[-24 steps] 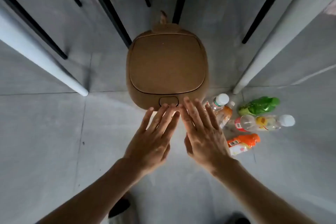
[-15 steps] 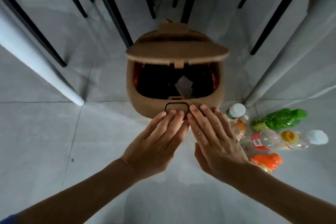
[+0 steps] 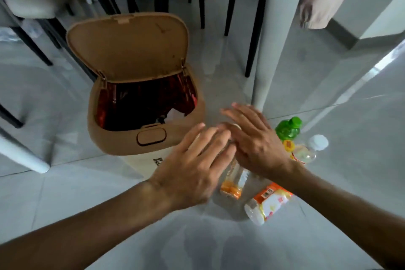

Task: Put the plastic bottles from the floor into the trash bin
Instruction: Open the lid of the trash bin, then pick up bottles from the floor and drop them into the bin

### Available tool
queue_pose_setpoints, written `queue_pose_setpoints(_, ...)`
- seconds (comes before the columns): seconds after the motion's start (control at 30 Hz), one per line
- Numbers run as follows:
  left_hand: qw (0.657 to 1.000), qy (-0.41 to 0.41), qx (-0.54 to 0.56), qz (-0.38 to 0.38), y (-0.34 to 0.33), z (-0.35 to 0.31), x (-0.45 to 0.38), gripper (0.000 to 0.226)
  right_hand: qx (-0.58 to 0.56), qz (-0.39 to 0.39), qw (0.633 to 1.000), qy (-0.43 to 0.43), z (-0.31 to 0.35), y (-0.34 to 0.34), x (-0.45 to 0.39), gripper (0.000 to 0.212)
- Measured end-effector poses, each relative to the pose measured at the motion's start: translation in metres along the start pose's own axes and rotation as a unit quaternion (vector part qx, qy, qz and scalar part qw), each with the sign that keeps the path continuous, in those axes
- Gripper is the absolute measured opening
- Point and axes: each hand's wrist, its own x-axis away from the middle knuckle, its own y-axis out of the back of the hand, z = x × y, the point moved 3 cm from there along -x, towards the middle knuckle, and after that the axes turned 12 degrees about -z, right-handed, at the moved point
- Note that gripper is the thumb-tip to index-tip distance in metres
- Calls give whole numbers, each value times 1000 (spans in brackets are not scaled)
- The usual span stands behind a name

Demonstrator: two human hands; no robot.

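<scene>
Fingers on the left hand spread flat and loose, hovering over a clear bottle with orange liquid lying on the floor, not wrapped round anything. Right hand same deal, fingers straight and splayed, palm down above the bottle's top end; can't tell if either palm actually touches it. Just beside, an orange-labelled bottle on its side, smooth plastic, white label patch. Further right, a crinkly green bottle and a clear one with a white cap. Left of all that, tan plastic trash bin, rounded shape, lid flipped up, shiny red bag liner inside. Glossy grey tile floor, black chair legs behind
</scene>
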Motion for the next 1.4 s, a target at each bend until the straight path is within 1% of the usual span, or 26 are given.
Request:
queue_pose_setpoints(0.03,999,-1,42,15,-10,-11,-19,45,44,27,996,-74,-17,6,12,36)
queue_pose_setpoints(0.07,996,7,73,41,-24,-19,-37,47,88,71,982,-151,-31,10,24,40)
queue_pose_setpoints(0.1,993,23,88,79,-40,-24,-51,49,127,124,960,-215,-42,13,33,46)
queue_pose_setpoints(0.13,986,47,88,133,-63,-27,-63,51,160,173,937,-259,-51,15,42,50)
queue_pose_setpoints(0.2,961,121,72,236,-107,-27,-75,55,206,263,895,-296,-58,17,52,55)
queue_pose_setpoints(0.23,947,161,66,270,-123,-25,-77,56,211,300,877,-309,-59,16,55,56)
queue_pose_setpoints(0.3,928,218,64,295,-139,-22,-75,51,189,343,860,-328,-59,13,57,56)
queue_pose_setpoints(0.33,925,235,74,289,-141,-22,-74,46,170,349,859,-333,-59,13,58,54)
queue_pose_setpoints(0.4,928,248,84,263,-137,-24,-72,36,131,334,868,-343,-59,16,56,50)
queue_pose_setpoints(0.5,937,251,92,225,-115,-23,-77,34,70,250,899,-353,-65,26,40,39)
queue_pose_setpoints(0.57,943,258,124,172,-88,-15,-92,39,32,167,920,-354,-69,35,15,32)
queue_pose_setpoints(0.6,947,259,136,131,-71,-11,-103,42,12,122,929,-350,-70,43,0,30)
queue_pose_setpoints(0.67,955,255,146,40,-26,5,-129,49,-15,11,951,-310,-68,67,-39,30)
queue_pose_setpoints(0.73,947,274,162,-32,18,25,-150,54,-40,-76,960,-266,-60,94,-73,30)
queue_pose_setpoints(0.8,937,295,157,-98,67,54,-163,54,-90,-152,951,-253,-49,119,-105,30)
queue_pose_setpoints(0.9,925,298,147,-186,138,93,-163,43,-170,-256,923,-232,-32,145,-143,30)
queue_pose_setpoints(0.93,922,299,143,-199,158,104,-159,40,-197,-284,912,-221,-26,149,-154,30)
queue_pose_setpoints(1.0,923,300,134,-198,187,126,-148,38,-240,-319,895,-202,-15,148,-172,28)
queue_pose_setpoints(1.03,923,306,138,-189,195,137,-140,36,-257,-326,889,-194,-9,143,-179,26)
queue_pose_setpoints(1.1,919,334,150,-145,197,155,-126,33,-275,-297,893,-197,1,123,-188,26)
queue_pose_setpoints(1.17,921,358,141,-64,182,168,-109,34,-276,-230,906,-224,11,91,-190,28)
queue_pose_setpoints(1.27,917,374,118,69,147,176,-83,39,-281,-120,912,-275,22,42,-181,27)
queue_pose_setpoints(1.33,907,387,107,128,124,180,-65,41,-289,-71,907,-299,22,14,-175,25)
queue_pose_setpoints(1.4,896,400,103,165,105,185,-49,45,-315,-22,885,-343,18,-8,-170,23)
